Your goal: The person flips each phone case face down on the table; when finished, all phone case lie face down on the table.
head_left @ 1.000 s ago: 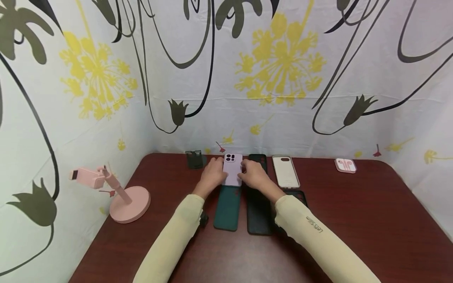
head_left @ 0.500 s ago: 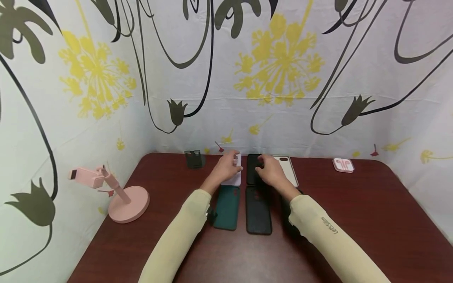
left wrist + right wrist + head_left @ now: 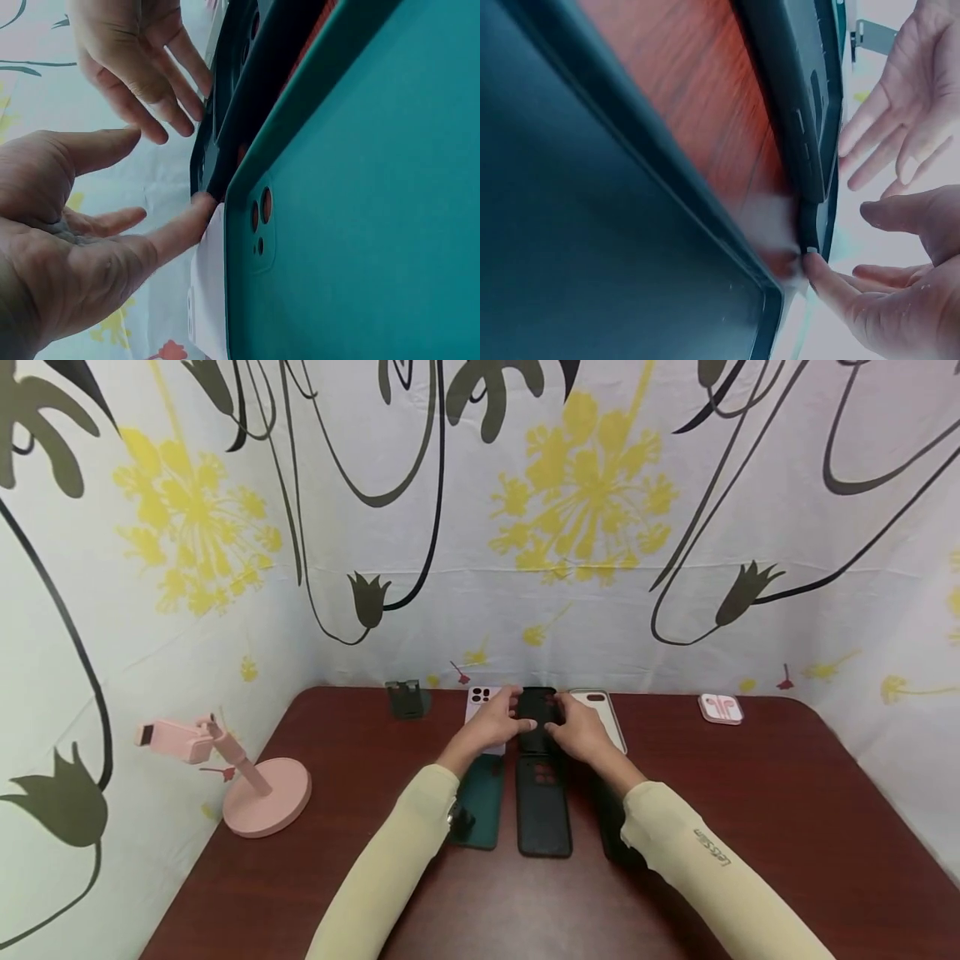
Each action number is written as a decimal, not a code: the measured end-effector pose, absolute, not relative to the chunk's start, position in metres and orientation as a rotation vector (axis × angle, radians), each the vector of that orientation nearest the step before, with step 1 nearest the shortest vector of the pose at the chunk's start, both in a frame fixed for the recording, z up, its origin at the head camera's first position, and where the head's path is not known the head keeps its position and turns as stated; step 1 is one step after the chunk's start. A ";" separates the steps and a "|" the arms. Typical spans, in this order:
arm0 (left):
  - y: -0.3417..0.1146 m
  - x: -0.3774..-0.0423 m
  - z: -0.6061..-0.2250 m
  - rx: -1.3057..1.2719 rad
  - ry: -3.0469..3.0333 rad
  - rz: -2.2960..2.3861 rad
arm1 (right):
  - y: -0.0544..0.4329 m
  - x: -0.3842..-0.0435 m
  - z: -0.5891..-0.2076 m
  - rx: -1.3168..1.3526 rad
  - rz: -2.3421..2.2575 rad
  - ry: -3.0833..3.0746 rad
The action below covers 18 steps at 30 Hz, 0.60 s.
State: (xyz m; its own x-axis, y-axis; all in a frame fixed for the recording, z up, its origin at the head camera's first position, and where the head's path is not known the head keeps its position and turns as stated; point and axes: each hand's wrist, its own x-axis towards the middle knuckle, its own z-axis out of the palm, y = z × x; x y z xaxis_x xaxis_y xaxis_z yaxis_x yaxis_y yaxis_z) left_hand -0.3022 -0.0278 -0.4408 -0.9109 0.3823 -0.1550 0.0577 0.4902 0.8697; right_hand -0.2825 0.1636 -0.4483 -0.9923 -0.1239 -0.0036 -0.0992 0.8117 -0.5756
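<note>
The back black phone case (image 3: 534, 718) lies between my two hands, in line with the front black phone case (image 3: 543, 818). My left hand (image 3: 491, 723) reaches over a lilac phone (image 3: 480, 696), partly covering it. In the left wrist view, one straight finger (image 3: 184, 229) meets the black case's edge while the thumb stays raised. On the other side, my right hand (image 3: 585, 732) has its fingertips at the right edge of that case. One fingertip (image 3: 817, 266) touches its corner in the right wrist view, thumb spread away.
A teal phone case (image 3: 483, 802) lies under the left wrist. To the right are a cream case (image 3: 611, 714) and a dark case (image 3: 617, 835) mostly hidden by my arm. A pink stand (image 3: 266, 797), a small dark stand (image 3: 407, 700) and an earphone box (image 3: 722, 709) sit farther out.
Both hands have left the sides of the lilac phone and shifted right, to either side of the back black case. The lilac phone stays behind, now partly covered by the left hand.
</note>
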 end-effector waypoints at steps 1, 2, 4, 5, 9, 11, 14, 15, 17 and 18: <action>-0.028 -0.301 -0.441 0.357 2.414 1.387 | 0.163 -0.281 -0.448 -0.176 -0.947 2.935; -0.027 -0.301 -0.441 0.342 2.423 1.376 | 0.163 -0.280 -0.448 -0.172 -0.963 2.914; -0.026 -0.300 -0.441 0.318 2.440 1.352 | 0.161 -0.278 -0.447 -0.155 -0.993 2.866; -0.026 -0.299 -0.441 0.307 2.443 1.345 | 0.161 -0.277 -0.447 -0.146 -1.008 2.843; -0.024 -0.298 -0.441 0.262 2.433 1.364 | 0.160 -0.274 -0.446 -0.113 -1.068 2.759; -0.024 -0.298 -0.441 0.239 2.408 1.395 | 0.161 -0.273 -0.445 -0.109 -1.073 2.747; -0.023 -0.298 -0.440 0.219 2.341 1.466 | 0.162 -0.273 -0.445 -0.098 -1.088 2.739; -0.023 -0.299 -0.439 0.213 2.309 1.499 | 0.163 -0.272 -0.445 -0.095 -1.091 2.736; -0.023 -0.299 -0.439 0.204 2.245 1.562 | 0.163 -0.271 -0.445 -0.089 -1.107 2.714; -0.023 -0.300 -0.438 0.199 2.219 1.590 | 0.163 -0.271 -0.445 -0.086 -1.118 2.699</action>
